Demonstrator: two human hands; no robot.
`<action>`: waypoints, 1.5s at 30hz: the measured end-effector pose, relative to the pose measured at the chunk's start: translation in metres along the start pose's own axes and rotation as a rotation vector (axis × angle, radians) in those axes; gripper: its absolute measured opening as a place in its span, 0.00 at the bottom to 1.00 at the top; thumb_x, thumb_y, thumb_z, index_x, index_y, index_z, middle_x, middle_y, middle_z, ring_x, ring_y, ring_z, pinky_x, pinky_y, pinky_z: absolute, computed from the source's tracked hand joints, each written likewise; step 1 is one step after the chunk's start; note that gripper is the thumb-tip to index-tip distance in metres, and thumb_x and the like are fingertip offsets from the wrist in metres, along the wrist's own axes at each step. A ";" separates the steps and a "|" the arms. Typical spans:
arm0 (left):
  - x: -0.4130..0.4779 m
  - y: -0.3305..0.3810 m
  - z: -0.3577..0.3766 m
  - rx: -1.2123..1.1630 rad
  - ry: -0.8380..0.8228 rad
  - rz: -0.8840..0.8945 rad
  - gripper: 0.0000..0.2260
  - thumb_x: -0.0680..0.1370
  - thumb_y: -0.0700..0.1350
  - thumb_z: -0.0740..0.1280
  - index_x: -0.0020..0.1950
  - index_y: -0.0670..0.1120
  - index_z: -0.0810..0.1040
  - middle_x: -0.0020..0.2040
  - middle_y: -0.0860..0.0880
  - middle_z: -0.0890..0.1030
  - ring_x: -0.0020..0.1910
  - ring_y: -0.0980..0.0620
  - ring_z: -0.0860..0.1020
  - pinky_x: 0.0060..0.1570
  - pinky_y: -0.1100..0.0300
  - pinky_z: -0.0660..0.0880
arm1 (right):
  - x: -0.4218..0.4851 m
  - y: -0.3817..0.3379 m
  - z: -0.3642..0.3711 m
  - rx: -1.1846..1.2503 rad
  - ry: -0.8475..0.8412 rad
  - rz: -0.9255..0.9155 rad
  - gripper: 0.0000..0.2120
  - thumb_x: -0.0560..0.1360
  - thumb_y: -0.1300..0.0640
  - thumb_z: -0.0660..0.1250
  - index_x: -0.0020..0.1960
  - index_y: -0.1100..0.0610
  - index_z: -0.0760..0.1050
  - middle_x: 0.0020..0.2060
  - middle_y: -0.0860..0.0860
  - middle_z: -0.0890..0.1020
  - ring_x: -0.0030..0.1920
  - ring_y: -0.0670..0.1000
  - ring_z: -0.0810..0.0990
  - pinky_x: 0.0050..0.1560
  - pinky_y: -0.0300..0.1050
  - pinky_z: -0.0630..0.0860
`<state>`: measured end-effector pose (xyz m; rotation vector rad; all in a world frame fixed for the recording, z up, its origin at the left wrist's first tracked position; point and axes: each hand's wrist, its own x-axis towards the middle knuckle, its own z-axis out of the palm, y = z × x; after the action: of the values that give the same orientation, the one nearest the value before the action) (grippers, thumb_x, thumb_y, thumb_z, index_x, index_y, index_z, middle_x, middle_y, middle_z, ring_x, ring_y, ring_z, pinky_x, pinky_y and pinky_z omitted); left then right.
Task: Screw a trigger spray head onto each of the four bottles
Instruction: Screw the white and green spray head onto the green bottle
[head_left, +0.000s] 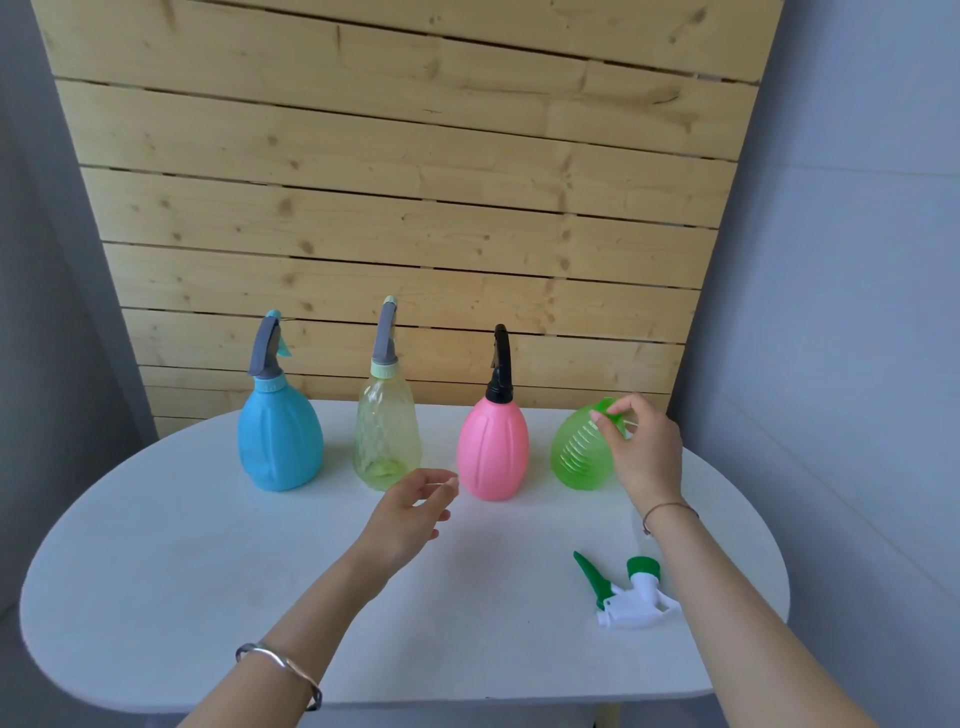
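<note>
- Here, the green bottle, last in a row of four at the back of the white worktop, leans toward the row with no spray head on its neck.
- The person's right hand is closed on the bottle's neck and shoulder, fingertips pinched at the rim; this grip appears to be what tips it.
- The bottle looks translucent and empty, so it is probably very light and easy to topple; its ribbed wall likely flexes if squeezed, while the neck is the stiffer place to steady it.
- The green-and-white trigger spray head lies on its side on the worktop, nearer the person and just beside the right forearm, well apart from the bottle.
- It appears to be hard, light plastic; the green threaded collar looks the sensible part to grip and turn, rather than the thin trigger lever or nozzle.
- The left hand hovers above the worktop with fingers loosely apart, holding nothing, just in front of the pink bottle.
- The pink bottle, the pale yellow bottle and the blue bottle stand upright with heads fitted, so three of four seem done.
</note>
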<state>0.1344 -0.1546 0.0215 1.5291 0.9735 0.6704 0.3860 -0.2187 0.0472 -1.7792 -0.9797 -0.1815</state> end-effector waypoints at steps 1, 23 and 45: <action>-0.001 0.001 0.001 -0.001 -0.002 0.010 0.06 0.79 0.50 0.62 0.54 0.53 0.76 0.57 0.49 0.80 0.49 0.55 0.80 0.46 0.63 0.76 | 0.000 -0.004 -0.003 0.014 0.007 -0.007 0.08 0.72 0.54 0.72 0.42 0.57 0.76 0.38 0.48 0.80 0.47 0.56 0.80 0.41 0.48 0.73; -0.049 0.004 0.039 0.190 -0.158 0.359 0.30 0.58 0.67 0.76 0.56 0.70 0.68 0.53 0.64 0.79 0.53 0.71 0.75 0.44 0.75 0.73 | -0.062 -0.046 -0.064 0.545 -0.510 0.185 0.07 0.69 0.58 0.75 0.38 0.57 0.77 0.38 0.49 0.86 0.41 0.46 0.84 0.47 0.40 0.81; -0.048 -0.008 0.027 0.231 -0.094 0.304 0.33 0.59 0.65 0.75 0.61 0.60 0.68 0.53 0.62 0.78 0.51 0.70 0.75 0.41 0.74 0.72 | -0.087 0.030 -0.080 -0.251 -0.842 0.029 0.18 0.65 0.51 0.78 0.52 0.53 0.80 0.52 0.48 0.78 0.53 0.48 0.77 0.51 0.36 0.72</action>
<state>0.1314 -0.2094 0.0139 1.9200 0.7743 0.7091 0.3753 -0.3355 0.0144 -2.1398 -1.5622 0.5310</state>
